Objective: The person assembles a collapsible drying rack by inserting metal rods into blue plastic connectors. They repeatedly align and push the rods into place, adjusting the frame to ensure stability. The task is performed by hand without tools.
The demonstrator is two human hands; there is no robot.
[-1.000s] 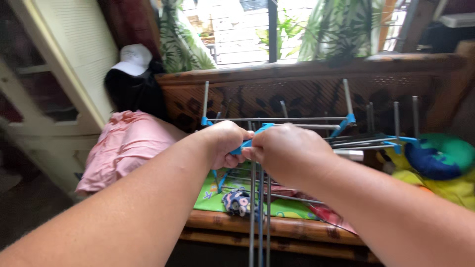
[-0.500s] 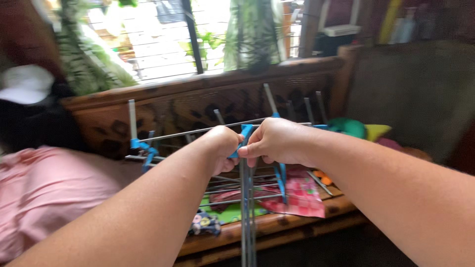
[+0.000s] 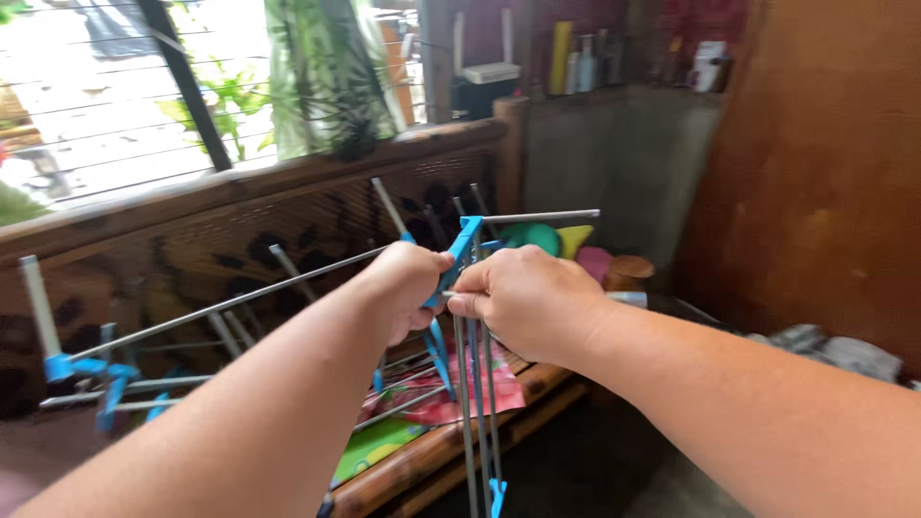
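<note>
Both hands, the left hand (image 3: pixel 408 288) and right hand (image 3: pixel 523 302), are clamping tight grips around the blue joint (image 3: pixel 463 247) of a folding metal drying rack (image 3: pixel 288 297) above the bamboo bench's front edge (image 3: pixel 451 446). Fingers are sitting near the hinge, so a collapsing rod could pinch them.

Home, lived-in room, as I see it: carved brown wooden daybed (image 3: pixel 288 192), leaf-print green curtain (image 3: pixel 321 77), barred window (image 3: pixel 115 105), bottle-lined shelf (image 3: pixel 614 91).

The drying rack (image 3: pixel 288 288) runs off the lower edge, its left end blurred, and the fingers (image 3: pixel 460 305) hide its joint.
</note>
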